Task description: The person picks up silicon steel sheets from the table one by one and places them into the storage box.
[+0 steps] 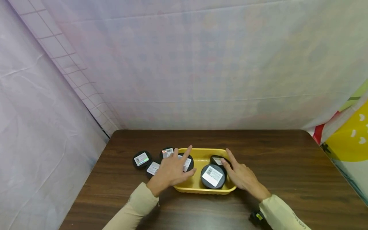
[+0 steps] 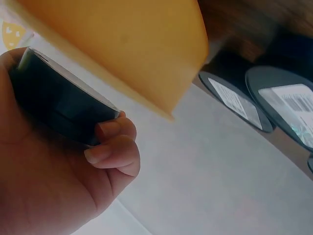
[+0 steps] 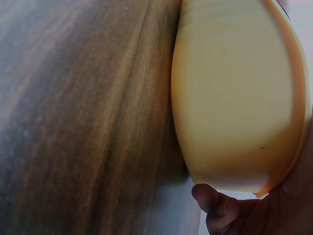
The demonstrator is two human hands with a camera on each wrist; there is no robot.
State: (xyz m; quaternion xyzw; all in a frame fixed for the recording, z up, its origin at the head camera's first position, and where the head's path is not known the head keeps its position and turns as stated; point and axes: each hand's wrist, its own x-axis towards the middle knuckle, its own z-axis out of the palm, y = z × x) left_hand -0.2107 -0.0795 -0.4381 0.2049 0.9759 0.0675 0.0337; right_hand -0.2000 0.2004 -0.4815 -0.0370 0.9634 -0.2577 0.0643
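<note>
My left hand (image 1: 169,172) grips a round black container (image 2: 58,103) with a white label, held over the left end of a yellow plastic basket (image 1: 198,156). Thumb and fingers lie around its edge in the left wrist view. At the basket's right end, my right hand (image 1: 242,175) holds the rim, the thumb reaching inside and the fingers curled round the outer wall in the right wrist view. Inside lie two more containers: one (image 1: 213,176) label up in front, and another (image 1: 217,159) behind it, partly covered by the right thumb.
Left of the basket, several similar containers lie on the brown wooden table (image 1: 287,159), among them one (image 1: 142,159) at the far left. A small black object with a yellow-green label (image 1: 259,216) sits by the right sleeve. Pale cloth (image 1: 201,64) hangs behind the table.
</note>
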